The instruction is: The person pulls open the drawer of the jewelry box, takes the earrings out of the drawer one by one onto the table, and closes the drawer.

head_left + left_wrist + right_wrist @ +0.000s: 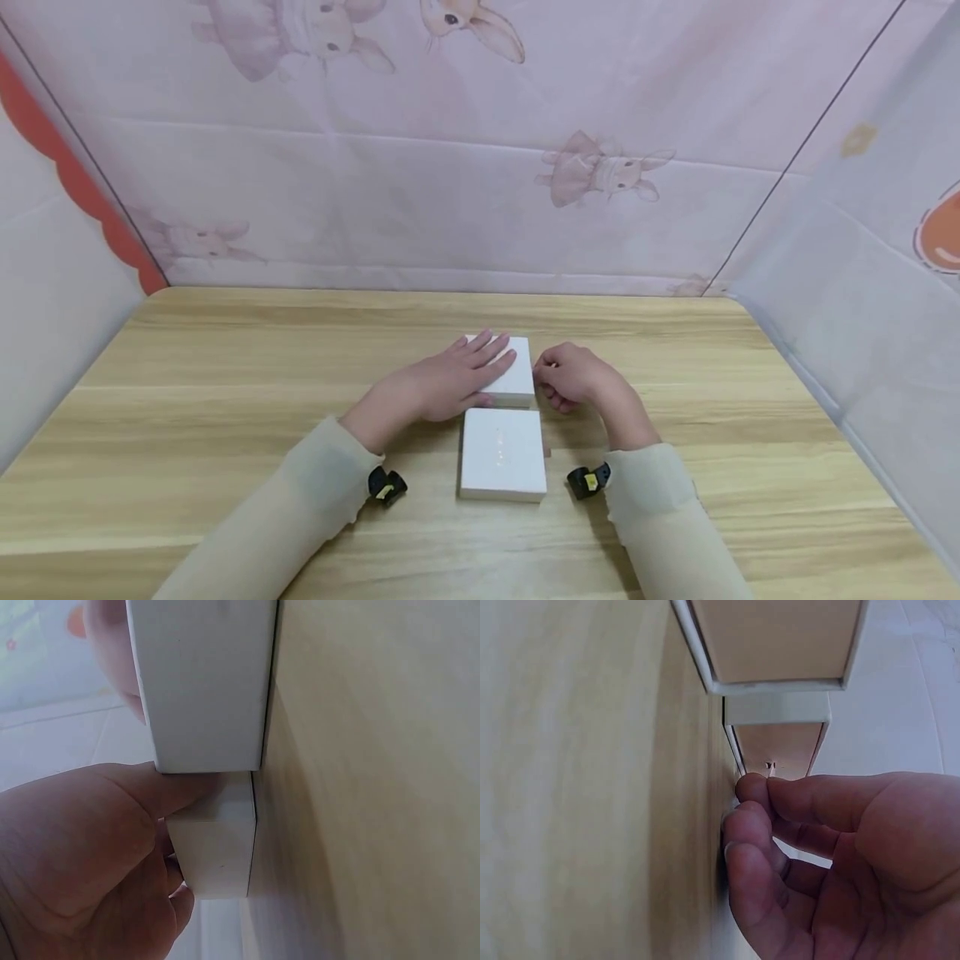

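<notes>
Box, white and nearly square on top with no clear long axis, lies between the two hands. The left hand is nearer, laid across its top with fingers straight and spread, gripping nothing. The right hand is just beside the opposite side, fingers curled, thumb and forefinger pinching a small pale tab at the pinkish side face; the tab thus points away from the left palm. A second white box sits just on the person's side of both hands. What either box contains cannot be told.
</notes>
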Demonstrator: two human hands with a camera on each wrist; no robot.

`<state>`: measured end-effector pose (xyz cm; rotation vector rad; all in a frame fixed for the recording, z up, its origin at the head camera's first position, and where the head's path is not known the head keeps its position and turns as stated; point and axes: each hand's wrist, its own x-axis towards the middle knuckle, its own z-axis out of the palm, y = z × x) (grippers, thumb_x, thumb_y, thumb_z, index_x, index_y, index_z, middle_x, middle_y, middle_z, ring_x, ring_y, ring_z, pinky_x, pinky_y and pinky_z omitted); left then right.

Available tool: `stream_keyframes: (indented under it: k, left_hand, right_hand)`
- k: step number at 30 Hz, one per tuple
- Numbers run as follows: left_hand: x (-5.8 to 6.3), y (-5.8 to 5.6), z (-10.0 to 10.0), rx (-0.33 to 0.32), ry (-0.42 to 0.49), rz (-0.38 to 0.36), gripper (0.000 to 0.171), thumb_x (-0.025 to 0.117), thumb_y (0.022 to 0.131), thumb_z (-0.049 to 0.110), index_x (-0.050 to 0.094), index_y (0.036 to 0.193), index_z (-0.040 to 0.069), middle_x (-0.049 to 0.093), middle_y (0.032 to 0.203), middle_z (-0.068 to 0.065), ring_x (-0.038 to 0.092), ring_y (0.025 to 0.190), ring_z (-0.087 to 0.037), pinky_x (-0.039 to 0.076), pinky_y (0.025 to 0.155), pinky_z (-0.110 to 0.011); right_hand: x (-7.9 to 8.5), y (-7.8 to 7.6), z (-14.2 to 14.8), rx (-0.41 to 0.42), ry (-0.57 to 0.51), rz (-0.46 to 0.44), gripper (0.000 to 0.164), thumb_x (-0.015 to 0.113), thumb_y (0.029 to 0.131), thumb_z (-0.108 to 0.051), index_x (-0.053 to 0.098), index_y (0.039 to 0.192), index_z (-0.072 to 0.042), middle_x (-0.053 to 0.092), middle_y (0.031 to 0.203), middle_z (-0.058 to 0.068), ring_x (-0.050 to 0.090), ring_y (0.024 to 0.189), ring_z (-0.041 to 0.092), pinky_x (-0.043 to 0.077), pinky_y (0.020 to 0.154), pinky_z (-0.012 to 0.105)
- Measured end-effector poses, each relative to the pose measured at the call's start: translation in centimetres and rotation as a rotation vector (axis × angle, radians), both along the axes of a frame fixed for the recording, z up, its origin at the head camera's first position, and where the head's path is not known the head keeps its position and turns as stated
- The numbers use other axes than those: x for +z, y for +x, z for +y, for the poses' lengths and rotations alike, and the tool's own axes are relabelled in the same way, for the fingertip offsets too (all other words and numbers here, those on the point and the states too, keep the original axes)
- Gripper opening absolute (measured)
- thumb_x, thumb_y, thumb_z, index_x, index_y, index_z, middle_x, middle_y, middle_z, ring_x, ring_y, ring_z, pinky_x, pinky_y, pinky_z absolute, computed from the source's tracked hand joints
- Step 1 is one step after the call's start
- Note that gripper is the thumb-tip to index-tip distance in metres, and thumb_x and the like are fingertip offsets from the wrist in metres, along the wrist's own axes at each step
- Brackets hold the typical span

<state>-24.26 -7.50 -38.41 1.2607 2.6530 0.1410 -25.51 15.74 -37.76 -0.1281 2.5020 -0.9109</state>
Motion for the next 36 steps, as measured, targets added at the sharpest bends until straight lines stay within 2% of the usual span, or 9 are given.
stream_keyframes:
  k: [7,19,36]
  left_hand:
    - [-0.08,0.22,0.10,0.007,0.001,0.002,0.066,0.042,0.107,0.035,0.012,0.161,0.013,0.001,0.168,-0.012,-0.001,0.154,-0.034,0.009,0.124,-0.052]
    - [-0.42,-0.09,0.07,0.007,0.011,0.009,0.066,0.042,0.107,0.035,0.012,0.161,0.013,0.000,0.168,-0.011,-0.001,0.154,-0.034,0.009,0.124,-0.051]
    - [-0.18,0.07,0.05,0.002,0.030,-0.012,0.065,0.041,0.107,0.035,0.012,0.161,0.013,0.001,0.168,-0.011,0.000,0.154,-0.034,0.008,0.124,-0.051]
  right_hand:
    - [-0.37,0.00,0.09,-0.008,0.001,0.006,0.025,0.048,0.104,-0.016,0.067,0.097,-0.003,0.064,0.076,0.010,0.061,0.064,0.017,0.058,0.060,0.029]
    - [-0.24,-0.13,0.24,-0.012,-0.020,-0.002,0.024,0.049,0.104,-0.014,0.067,0.096,-0.002,0.063,0.077,0.010,0.061,0.063,0.018,0.058,0.061,0.030]
    - [-0.29,-0.19,0.44,-0.001,-0.014,0.008,0.023,0.051,0.103,-0.014,0.067,0.094,-0.001,0.064,0.074,0.009,0.060,0.061,0.016,0.057,0.059,0.029]
